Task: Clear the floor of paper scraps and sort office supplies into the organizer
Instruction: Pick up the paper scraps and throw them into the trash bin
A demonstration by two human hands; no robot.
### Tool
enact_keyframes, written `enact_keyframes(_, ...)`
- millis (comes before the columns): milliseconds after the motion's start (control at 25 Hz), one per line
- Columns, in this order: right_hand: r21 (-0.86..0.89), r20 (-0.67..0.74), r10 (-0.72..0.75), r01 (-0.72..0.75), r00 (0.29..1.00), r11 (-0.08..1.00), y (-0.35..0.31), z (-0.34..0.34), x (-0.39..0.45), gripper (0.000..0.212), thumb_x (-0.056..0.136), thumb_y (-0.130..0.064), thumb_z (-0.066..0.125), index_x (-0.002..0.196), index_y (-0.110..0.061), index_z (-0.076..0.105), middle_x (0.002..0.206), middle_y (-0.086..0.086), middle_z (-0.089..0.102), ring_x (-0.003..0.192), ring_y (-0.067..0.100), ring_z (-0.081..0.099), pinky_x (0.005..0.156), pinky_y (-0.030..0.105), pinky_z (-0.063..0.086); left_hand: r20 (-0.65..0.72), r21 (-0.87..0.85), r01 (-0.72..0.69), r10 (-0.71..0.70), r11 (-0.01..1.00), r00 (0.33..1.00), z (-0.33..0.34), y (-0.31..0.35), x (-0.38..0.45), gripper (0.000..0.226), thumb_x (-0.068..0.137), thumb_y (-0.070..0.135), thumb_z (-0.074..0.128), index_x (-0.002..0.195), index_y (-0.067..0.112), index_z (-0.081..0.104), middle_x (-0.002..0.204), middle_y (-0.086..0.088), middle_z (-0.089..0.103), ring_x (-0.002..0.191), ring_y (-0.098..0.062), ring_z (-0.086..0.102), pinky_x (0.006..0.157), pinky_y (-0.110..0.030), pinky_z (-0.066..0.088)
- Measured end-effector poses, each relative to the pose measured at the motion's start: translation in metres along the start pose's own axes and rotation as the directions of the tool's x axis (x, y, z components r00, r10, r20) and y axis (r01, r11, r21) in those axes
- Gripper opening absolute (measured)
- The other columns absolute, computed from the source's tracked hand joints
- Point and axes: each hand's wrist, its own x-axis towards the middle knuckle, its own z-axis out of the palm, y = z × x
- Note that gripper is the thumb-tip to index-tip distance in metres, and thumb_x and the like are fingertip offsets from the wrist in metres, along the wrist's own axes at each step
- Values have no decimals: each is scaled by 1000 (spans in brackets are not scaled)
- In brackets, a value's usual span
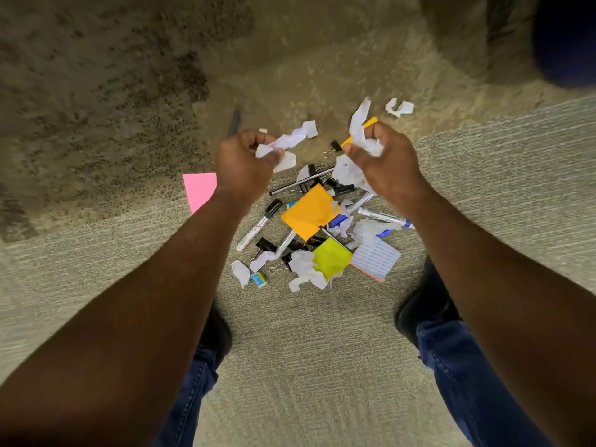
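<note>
My left hand (pixel 242 162) is closed around crumpled white paper scraps (pixel 287 141) that stick out to its right. My right hand (pixel 380 156) grips another wad of white scraps (pixel 359 124), held above a yellow highlighter (pixel 367 124) on the carpet. Below both hands lies a heap of supplies: an orange sticky pad (pixel 308 212), a lime sticky pad (pixel 332 258), a lined note pad (pixel 375 258), white markers (pixel 258 225), black binder clips (pixel 266 245), a small eraser (pixel 258 279) and more white scraps (pixel 306 267).
A pink sticky pad (pixel 200 190) lies left of my left wrist. A dark pen (pixel 234 121) rests on the carpet beyond it. One loose scrap (pixel 400 107) sits at the far right. My shoes (pixel 422 304) flank the heap. A dark blue object (pixel 564 40) fills the top right corner.
</note>
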Motion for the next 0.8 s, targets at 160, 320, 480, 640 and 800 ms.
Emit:
enact_keyframes(160, 146, 10, 21, -22, 1000, 989, -13, -37, -36, 26, 86, -28, 70, 72, -27, 49, 62, -16, 42, 56, -12, 45, 49, 6, 31, 50, -27, 50, -49, 998, 998, -11, 28, -40, 15, 81, 18, 77, 93, 18, 68, 100, -9, 72, 90, -34, 68, 76, -46, 57)
enact_keyframes(320, 228, -91, 59, -37, 994, 973, -30, -88, -51, 28, 86, -29, 70, 70, -30, 48, 62, -16, 46, 54, -11, 46, 50, 7, 33, 43, -84, 44, -41, 995, 998, -14, 74, -71, 16, 81, 17, 77, 85, 28, 65, 97, -6, 72, 90, -34, 69, 81, -51, 57)
enact_keyframes(480, 345, -173, 93, -28, 981, 938, -48, -145, -56, 13, 87, -29, 69, 85, -23, 58, 73, -7, 62, 65, 6, 56, 62, 24, 48, 64, -176, 12, 0, 984, 998, 1, 132, -95, 14, 80, 17, 77, 84, 27, 68, 91, -6, 73, 86, -29, 71, 83, -51, 58)
enact_keyframes(640, 436, -282, 67, 65, 957, 898, -67, -207, -64, 14, 86, -27, 70, 81, -29, 57, 74, -7, 63, 67, 10, 58, 65, 30, 49, 106, -291, -121, 157, 949, 982, 32, 204, -123, 16, 81, 10, 75, 81, 24, 68, 76, 7, 71, 69, -10, 62, 66, -33, 57)
enact_keyframes(800, 486, -413, 52, 172, 909, 857, -73, -276, -73, 12, 86, -30, 68, 83, -26, 58, 75, -4, 63, 69, 12, 56, 68, 34, 49, 134, -355, -260, 324, 898, 937, 73, 282, -152, 16, 82, 5, 73, 81, 20, 67, 76, 4, 70, 62, -5, 59, 57, -21, 51)
